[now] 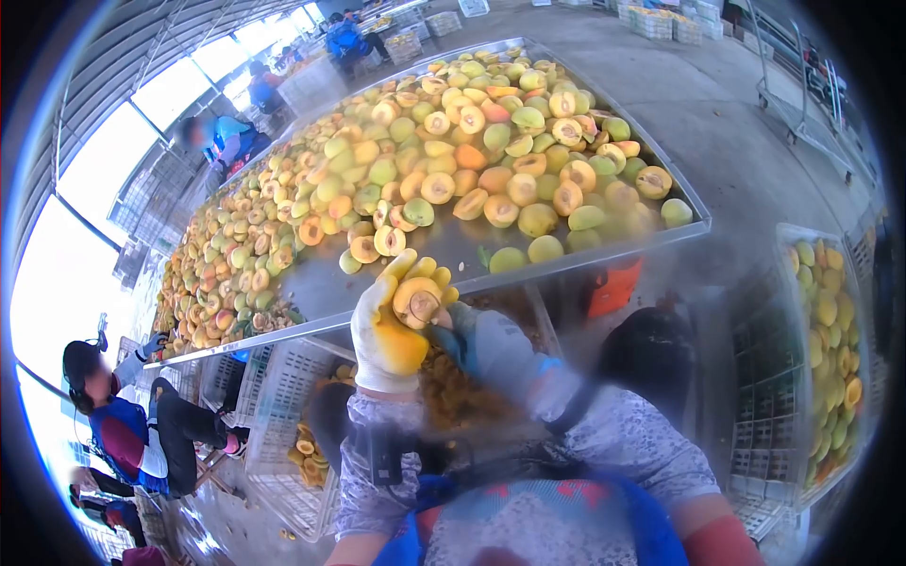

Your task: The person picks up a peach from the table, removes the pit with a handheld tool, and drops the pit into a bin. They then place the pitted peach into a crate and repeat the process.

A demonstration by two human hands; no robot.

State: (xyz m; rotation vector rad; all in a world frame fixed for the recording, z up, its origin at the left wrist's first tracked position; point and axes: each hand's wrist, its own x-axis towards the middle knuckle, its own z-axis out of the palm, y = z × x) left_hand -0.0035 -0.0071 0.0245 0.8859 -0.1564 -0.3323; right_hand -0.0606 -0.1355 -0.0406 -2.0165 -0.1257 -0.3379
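My left hand [392, 325], in a white glove with a yellow-coated palm and fingers, is closed around a peach half [416, 303], cut face towards me and the brown stone area visible. My right hand [464, 332], in a grey-blue glove, is closed right beside that half, with its fingertips at the fruit's lower right edge. Whatever is in the right fingers is blurred and hidden. Both hands are just over the near edge of a metal table [326, 278] heaped with whole and halved yellow-green peaches [439, 188].
Below the table stand a white crate [293, 377] and a pile of orange-brown pieces [462, 387]. An orange container [615, 288] hangs under the edge. On the right is a crate of peaches [826, 330]. Co-workers sit at the left [127, 424] and far side [226, 141].
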